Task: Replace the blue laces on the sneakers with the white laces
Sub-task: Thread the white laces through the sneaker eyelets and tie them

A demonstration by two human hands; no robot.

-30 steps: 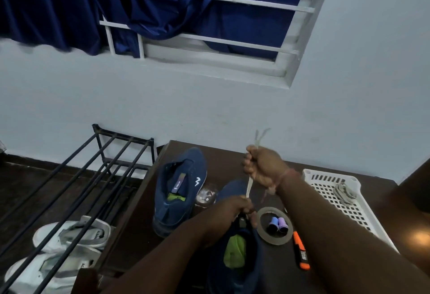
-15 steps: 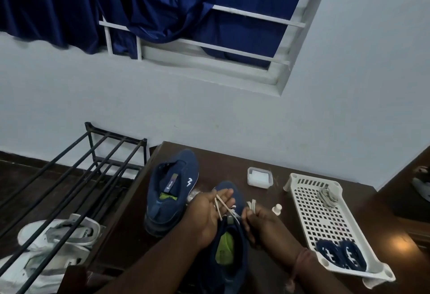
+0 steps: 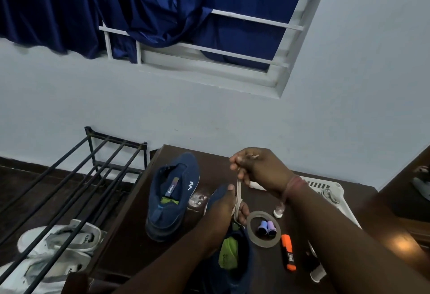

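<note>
Two navy sneakers sit on a dark wooden table (image 3: 130, 231). The left sneaker (image 3: 173, 194) has no laces and stands free. My left hand (image 3: 223, 210) grips the near sneaker (image 3: 232, 254) at its front, hiding most of the eyelets. My right hand (image 3: 258, 168) is raised above it and pinches a white lace (image 3: 238, 191), which runs taut from my fingers down to the shoe by my left hand. The green insole shows inside the near sneaker.
A tape ring (image 3: 264, 228) with two small spools, an orange marker (image 3: 288, 255) and a small white cap lie right of the shoe. A white perforated tray (image 3: 330, 189) is behind my right arm. A black shoe rack (image 3: 76, 177) with white sneakers (image 3: 53, 245) stands left.
My right hand has risen from beside the shoe, pulling the white lace up and taut. My left hand has shifted to hold the near sneaker's front. The view moved slightly.
</note>
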